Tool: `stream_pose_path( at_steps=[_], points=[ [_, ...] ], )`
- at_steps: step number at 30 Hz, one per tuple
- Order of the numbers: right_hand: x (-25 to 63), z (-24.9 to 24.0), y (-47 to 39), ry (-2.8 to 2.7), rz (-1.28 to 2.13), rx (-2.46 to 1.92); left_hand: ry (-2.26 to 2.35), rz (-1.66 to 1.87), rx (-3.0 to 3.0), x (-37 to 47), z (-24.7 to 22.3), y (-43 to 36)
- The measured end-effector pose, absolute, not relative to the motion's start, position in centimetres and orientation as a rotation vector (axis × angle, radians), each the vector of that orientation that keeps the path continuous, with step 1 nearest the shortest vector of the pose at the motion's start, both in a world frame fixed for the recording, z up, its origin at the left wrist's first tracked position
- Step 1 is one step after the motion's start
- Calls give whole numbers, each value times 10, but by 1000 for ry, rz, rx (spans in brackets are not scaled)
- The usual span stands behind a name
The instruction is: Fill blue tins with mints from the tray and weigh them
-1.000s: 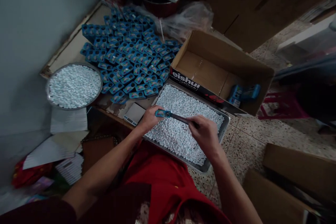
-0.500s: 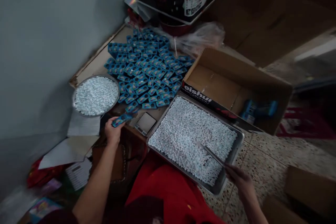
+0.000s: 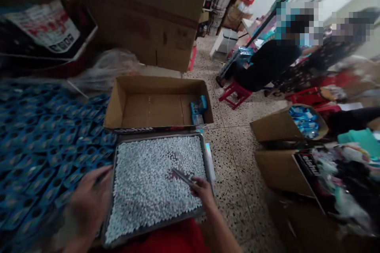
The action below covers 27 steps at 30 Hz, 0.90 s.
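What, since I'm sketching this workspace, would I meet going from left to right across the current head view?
Blue packs → pellet-filled tray → pink stool → cardboard box with blue packets → teal item.

My left hand (image 3: 89,201), badly blurred, is just beside the left edge of the tray (image 3: 207,162), its fingers too smeared to make out and the wrist angled down toward me. My right hand (image 3: 202,190) is over the right edge, near the closer corner, fingers curled in a grip, the bare forearm (image 3: 222,227) slanting down and rightward.
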State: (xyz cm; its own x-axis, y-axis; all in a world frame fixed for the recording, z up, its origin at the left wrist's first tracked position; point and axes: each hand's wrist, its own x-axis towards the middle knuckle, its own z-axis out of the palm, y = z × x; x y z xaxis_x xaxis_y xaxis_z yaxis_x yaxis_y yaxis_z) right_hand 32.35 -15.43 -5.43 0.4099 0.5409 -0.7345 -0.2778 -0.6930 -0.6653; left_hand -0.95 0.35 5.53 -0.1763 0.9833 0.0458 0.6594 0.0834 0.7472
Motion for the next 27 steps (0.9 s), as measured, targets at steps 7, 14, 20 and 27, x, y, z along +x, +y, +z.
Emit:
stream_pose_path(
  at_steps=[7,14,20,27],
  points=[
    [274,-93,-187,-285,1218,-1969,986,821,1610,333,22,258],
    [267,-87,-208,-384,1263,-1974,1042,445,1402,421,-34,298],
    [294,-66,-202,-713,1243,-2162,1184,544,1130,363,-52,305],
    [407,-34,-167,-1251,712,-2334,1030,848,1403,177,31,238]
  ],
)
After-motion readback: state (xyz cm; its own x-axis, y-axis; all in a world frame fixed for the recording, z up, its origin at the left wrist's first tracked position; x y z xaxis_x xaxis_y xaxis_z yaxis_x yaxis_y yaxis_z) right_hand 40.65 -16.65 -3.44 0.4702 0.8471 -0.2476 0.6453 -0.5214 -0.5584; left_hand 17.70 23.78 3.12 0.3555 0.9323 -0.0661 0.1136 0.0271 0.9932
